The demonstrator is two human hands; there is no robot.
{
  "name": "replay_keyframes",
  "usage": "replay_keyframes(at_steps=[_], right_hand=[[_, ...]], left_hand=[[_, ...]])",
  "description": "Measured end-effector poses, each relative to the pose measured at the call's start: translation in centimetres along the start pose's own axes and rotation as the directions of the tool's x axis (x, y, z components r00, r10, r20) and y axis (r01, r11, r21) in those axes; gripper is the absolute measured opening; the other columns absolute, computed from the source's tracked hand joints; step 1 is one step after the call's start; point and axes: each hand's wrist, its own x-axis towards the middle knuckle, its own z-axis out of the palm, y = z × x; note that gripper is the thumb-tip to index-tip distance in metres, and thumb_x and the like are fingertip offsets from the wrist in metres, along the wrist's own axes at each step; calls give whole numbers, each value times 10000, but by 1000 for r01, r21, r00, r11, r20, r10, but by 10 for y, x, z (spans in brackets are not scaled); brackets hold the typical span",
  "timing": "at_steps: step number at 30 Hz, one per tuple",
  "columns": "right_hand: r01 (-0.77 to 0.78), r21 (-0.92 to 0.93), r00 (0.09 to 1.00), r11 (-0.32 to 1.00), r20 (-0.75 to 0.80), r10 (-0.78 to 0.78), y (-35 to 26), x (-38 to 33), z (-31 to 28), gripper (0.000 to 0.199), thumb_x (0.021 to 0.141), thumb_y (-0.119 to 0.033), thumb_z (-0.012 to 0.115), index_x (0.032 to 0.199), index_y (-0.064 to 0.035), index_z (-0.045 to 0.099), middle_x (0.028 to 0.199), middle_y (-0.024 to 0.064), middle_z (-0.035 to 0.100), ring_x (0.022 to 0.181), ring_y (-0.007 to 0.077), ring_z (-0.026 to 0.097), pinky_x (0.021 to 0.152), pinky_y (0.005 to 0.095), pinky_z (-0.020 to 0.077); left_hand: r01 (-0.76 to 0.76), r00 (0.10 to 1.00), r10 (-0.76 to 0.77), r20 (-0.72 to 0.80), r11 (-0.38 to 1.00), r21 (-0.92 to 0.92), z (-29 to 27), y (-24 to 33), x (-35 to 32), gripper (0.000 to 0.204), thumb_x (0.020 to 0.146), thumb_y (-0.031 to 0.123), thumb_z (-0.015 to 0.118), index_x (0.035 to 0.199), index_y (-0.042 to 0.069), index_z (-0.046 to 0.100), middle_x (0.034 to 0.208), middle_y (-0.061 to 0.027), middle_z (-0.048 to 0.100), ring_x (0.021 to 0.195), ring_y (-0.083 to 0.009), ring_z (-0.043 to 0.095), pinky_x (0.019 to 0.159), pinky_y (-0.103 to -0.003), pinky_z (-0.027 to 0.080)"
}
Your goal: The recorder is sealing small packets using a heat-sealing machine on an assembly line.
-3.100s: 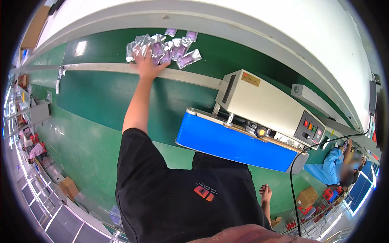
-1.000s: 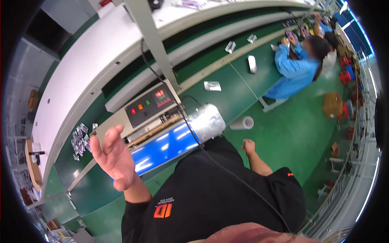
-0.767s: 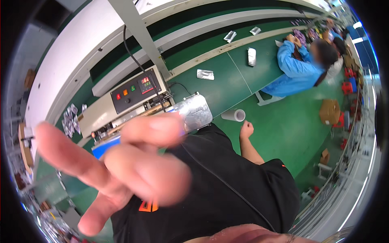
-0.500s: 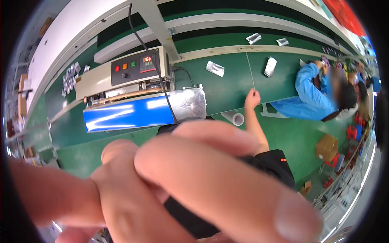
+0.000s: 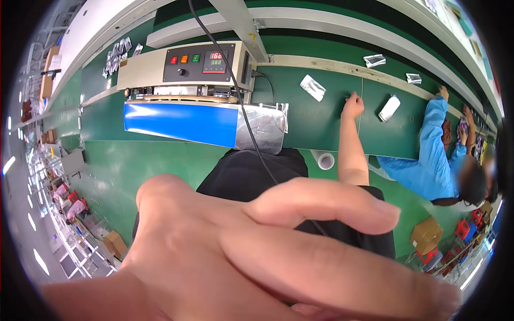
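Head view showed the left hand (image 5: 225, 262) raised very close to the lens, its fingers (image 5: 321, 200) stretched out side by side and empty, filling the lower half of the frame. Past them, the right hand (image 5: 352, 104) rested on the green surface (image 5: 321, 123) with its fingers curled loosely; whether it pinched anything could not be told. Just left of that hand lay a silver pouch (image 5: 312, 87), flat and apart from the knuckles, and just right of it lay a white pouch (image 5: 389, 108), also untouched. Two more silver pouches (image 5: 374, 60) sat farther back near the pale strip along the surface. To the left stood a cream sealing machine (image 5: 182, 64) with coloured buttons and a lit display, a blue belt (image 5: 179, 123) running under it to a shiny metal plate (image 5: 262, 128). A heap of silver pouches (image 5: 119, 52) lay beyond the machine's far end. At the right, a person in a blue coat (image 5: 433, 155) leaned over the same surface.
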Motion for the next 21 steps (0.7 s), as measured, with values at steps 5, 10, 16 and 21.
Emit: replay_keyframes(at_steps=[5,10,16,21], right_hand=[[-164,42,986,986,48,162,-4,15,-2,279,823,-239,593,743,27,622,577,82,585,505,147,578,489,271,438],[-78,-46,997,996,16,79,-4,12,-6,275,818,-244,593,726,15,609,571,82,589,475,149,574,469,272,433],[-107,-62,994,992,22,109,1,28,-4,285,817,-279,591,703,-18,603,507,70,591,463,159,577,563,316,464],[62,-29,997,998,-37,-63,-11,103,20,287,818,-255,595,846,28,631,648,113,635,568,202,603,632,348,487]], left_hand=[[18,998,-16,-57,999,35,-1,-20,6,1041,783,751,390,1449,140,-127,1228,-104,436,1112,-293,412,1021,-556,239],[93,992,-88,-95,994,50,1,-34,10,1052,774,758,395,1451,140,-121,1187,-98,467,1070,-288,448,1010,-563,253],[126,976,-113,-186,990,58,0,-57,12,1065,764,767,401,1453,140,-114,1138,-90,505,1018,-282,491,996,-571,269],[285,883,-254,-396,958,19,-5,-63,-27,1075,755,774,406,1455,139,-108,1097,-84,537,976,-277,526,984,-578,283]])
